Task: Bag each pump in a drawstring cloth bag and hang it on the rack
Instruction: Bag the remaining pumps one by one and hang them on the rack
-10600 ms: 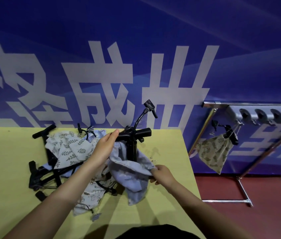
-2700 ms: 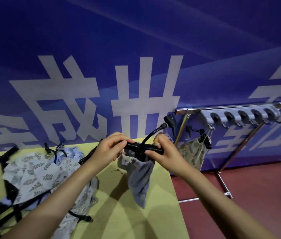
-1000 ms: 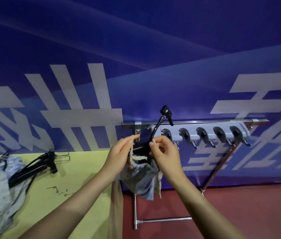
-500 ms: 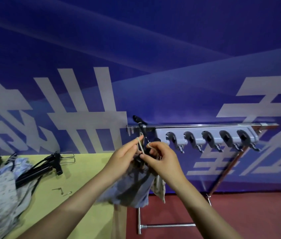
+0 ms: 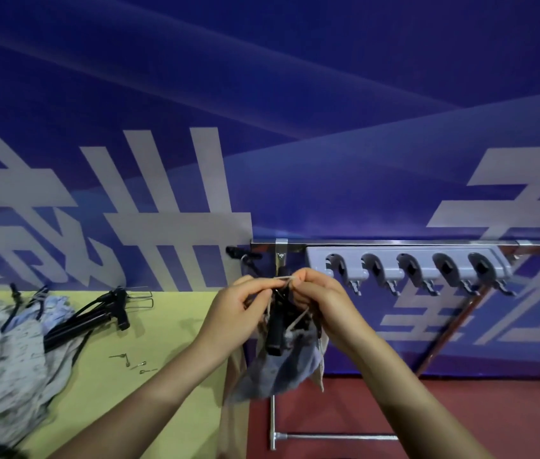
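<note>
While both hands pinch the cord [image 5: 283, 278], left hand [image 5: 239, 313] and right hand [image 5: 320, 301] hold the blue bag [image 5: 275, 366] up just under the rack [image 5: 407, 260]; the pump [image 5: 276, 323] pokes out of its mouth. This looks like the hanging step: next the cord loop must go over a hook [image 5: 354, 286]. An earlier bag seems to hang behind, crowding the left end. Farther left, more pumps [image 5: 96, 314] and bags [image 5: 0, 352] lie on the table [image 5: 169, 326].
</note>
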The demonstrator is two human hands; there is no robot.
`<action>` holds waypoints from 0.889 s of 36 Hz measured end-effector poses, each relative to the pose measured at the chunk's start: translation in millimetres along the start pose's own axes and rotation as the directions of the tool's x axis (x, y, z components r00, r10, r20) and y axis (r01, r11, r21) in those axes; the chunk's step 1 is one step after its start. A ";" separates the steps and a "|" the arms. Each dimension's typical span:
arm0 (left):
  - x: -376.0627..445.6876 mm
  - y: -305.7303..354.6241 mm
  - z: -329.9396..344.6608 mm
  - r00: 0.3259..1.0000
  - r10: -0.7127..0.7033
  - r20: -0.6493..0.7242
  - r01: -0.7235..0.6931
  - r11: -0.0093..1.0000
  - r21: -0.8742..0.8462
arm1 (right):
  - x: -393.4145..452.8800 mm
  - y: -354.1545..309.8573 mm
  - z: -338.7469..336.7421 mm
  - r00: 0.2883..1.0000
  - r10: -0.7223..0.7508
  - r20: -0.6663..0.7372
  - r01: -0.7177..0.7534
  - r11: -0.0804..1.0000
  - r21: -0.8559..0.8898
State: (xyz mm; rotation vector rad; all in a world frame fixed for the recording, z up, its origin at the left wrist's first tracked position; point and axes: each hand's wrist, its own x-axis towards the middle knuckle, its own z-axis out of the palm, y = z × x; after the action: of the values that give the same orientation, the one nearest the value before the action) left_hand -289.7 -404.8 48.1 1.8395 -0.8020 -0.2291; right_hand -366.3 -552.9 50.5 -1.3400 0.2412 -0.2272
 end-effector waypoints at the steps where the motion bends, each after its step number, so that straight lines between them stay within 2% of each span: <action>1: -0.5 1.3 -0.4 0.999 0.035 -0.006 -0.035 0.999 0.027 | -0.8 -1.6 -1.2 1.000 -0.002 0.020 0.001 1.000 0.023; 6: -2.6 24.8 -1.2 0.972 0.198 -0.123 -0.193 0.980 0.051 | -4.1 -17.1 -6.7 0.995 -0.061 0.076 0.057 0.997 0.056; 9: 3.8 37.6 -4.4 0.933 0.306 -0.191 -0.292 0.951 0.099 | -5.7 -28.2 -12.4 0.993 -0.074 0.093 0.077 0.997 -0.029; 12: 13.6 44.8 -3.6 0.908 0.404 -0.114 -0.377 0.904 0.200 | -10.5 -37.3 -16.3 0.986 -0.088 0.142 0.106 0.987 -0.123; 15: 20.4 44.5 4.7 0.904 0.427 -0.008 -0.407 0.867 0.288 | -18.1 -44.5 -21.4 0.981 -0.116 0.154 0.135 0.984 -0.115; 19: 25.7 36.7 20.4 0.856 0.510 0.083 -0.495 0.762 0.417 | -28.7 -50.7 -31.2 0.979 -0.145 0.145 0.166 0.976 -0.142; 24: 29.6 41.9 38.3 0.805 0.549 0.226 -0.592 0.711 0.380 | -41.2 -50.0 -44.7 0.983 -0.165 0.082 0.173 0.979 -0.109; 27: 33.8 50.1 46.5 0.788 0.558 0.261 -0.615 0.693 0.377 | -49.1 -54.3 -53.9 0.984 -0.176 0.038 0.179 0.978 -0.103; 32: 49.7 53.6 66.2 0.812 0.472 0.344 -0.579 0.723 0.377 | -60.1 -66.6 -75.1 0.982 -0.166 -0.093 0.137 0.956 -0.259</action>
State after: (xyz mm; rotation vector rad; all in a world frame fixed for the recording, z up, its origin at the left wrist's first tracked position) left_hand -308.0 -496.9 78.4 1.9452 -1.6298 0.1516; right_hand -447.8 -619.0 102.2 -1.6018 0.2699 -0.4150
